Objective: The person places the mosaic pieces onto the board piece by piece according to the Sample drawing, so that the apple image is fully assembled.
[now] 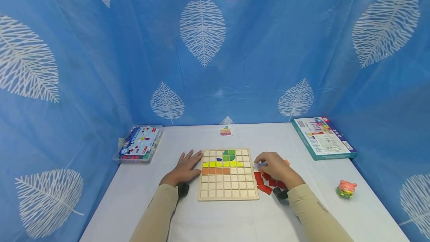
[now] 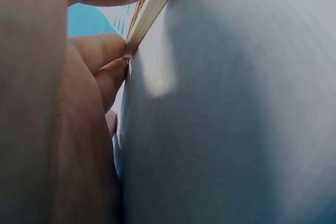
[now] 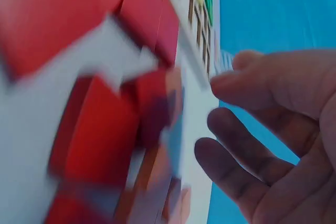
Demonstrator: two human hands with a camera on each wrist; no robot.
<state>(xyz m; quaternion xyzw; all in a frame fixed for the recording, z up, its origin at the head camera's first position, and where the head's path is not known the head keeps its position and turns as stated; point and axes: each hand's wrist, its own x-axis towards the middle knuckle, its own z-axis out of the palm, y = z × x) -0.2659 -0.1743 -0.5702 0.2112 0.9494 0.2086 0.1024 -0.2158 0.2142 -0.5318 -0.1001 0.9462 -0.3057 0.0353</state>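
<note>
A square wooden grid board [image 1: 228, 194] lies on the table. Green pieces [image 1: 229, 155] and a small dark blue piece [image 1: 219, 159] sit in its upper cells, above a row of yellow pieces [image 1: 219, 164] and several orange tiles [image 1: 216, 171]. My left hand [image 1: 184, 168] rests by the board's left side, fingers spread and thumb at the edge. Beyond the right edge, loose red tiles [image 1: 264, 189] are spread on the cloth under my right hand [image 1: 273, 165]. In the right wrist view its loosely bent fingers [image 3: 231, 171] show nothing between them.
A small picture card [image 1: 226, 130] stands at the back. To the left is a clear plastic box [image 1: 151, 148] with a printed lid; at the back right, a teal-edged game box [image 1: 324, 138]. Near the right edge sits a pink toy figure [image 1: 346, 188].
</note>
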